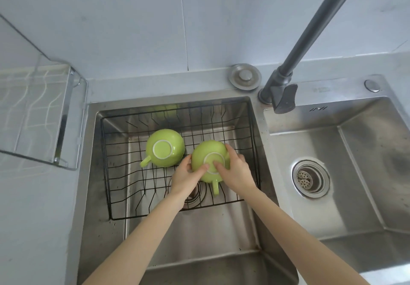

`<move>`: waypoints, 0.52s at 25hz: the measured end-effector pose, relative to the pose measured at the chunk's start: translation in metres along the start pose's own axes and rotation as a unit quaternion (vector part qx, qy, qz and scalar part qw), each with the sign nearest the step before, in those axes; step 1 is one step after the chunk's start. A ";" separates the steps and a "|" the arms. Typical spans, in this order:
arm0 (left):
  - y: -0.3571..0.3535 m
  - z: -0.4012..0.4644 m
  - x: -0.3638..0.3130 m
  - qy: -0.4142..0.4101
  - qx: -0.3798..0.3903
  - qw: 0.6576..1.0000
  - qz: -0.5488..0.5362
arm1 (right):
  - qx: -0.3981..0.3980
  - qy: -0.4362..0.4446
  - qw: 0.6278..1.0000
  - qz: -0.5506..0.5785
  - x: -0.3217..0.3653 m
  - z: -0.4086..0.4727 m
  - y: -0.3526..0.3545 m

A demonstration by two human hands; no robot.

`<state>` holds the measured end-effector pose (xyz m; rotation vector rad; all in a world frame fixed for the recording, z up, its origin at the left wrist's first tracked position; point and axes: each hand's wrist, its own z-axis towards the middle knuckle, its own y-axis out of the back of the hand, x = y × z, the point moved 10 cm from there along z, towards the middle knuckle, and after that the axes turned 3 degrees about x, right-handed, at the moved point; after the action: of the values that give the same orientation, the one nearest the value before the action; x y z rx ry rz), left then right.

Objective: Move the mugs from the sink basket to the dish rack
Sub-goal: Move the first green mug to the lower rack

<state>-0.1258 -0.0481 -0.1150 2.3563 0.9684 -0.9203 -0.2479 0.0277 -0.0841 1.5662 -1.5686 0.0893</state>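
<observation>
Two green mugs sit upside down in the sink basket (248, 129), likely to drain; the left hand (185, 177) and right hand (236, 169) clasp the nearer mug (209, 161), the dish rack (42, 116) waiting left.

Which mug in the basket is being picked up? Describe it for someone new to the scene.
In the left sink basin, the black wire basket holds two upside-down green mugs. It is the right-hand mug, handle pointing toward the camera, gripped by the left hand and right hand.
</observation>
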 end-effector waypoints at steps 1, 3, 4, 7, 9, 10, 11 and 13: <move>0.003 -0.007 -0.004 -0.008 -0.001 1.000 -0.011 | -0.006 0.002 1.000 0.006 0.004 -0.007 0.003; 0.010 -0.023 -0.011 -0.027 -0.002 0.999 -0.036 | -0.014 0.007 1.000 0.017 0.011 -0.022 0.007; 0.014 -0.032 -0.014 -0.037 -0.003 0.998 -0.048 | -0.017 0.012 1.000 0.019 0.015 -0.030 0.008; 0.027 -0.058 -0.020 -0.064 0.000 0.995 -0.079 | -0.022 0.033 0.999 0.025 0.029 -0.057 0.010; 0.035 -0.077 -0.021 -0.083 0.010 0.992 -0.095 | -0.021 0.052 0.998 0.025 0.041 -0.075 0.009; 0.041 -0.086 -0.021 -0.093 0.014 0.990 -0.104 | -0.022 0.062 0.998 0.021 0.046 -0.084 0.007; 0.047 -0.096 -0.021 -0.106 0.014 0.988 -0.111 | -0.025 0.073 0.997 0.015 0.053 -0.093 0.006; 0.063 -0.115 -0.021 -0.133 0.018 0.984 -0.116 | -0.031 0.089 0.995 0.009 0.065 -0.111 0.000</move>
<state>-0.0432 -0.0307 -0.0124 2.1074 1.1365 -1.3125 -0.1771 0.0454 0.0221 1.4545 -1.4328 0.1846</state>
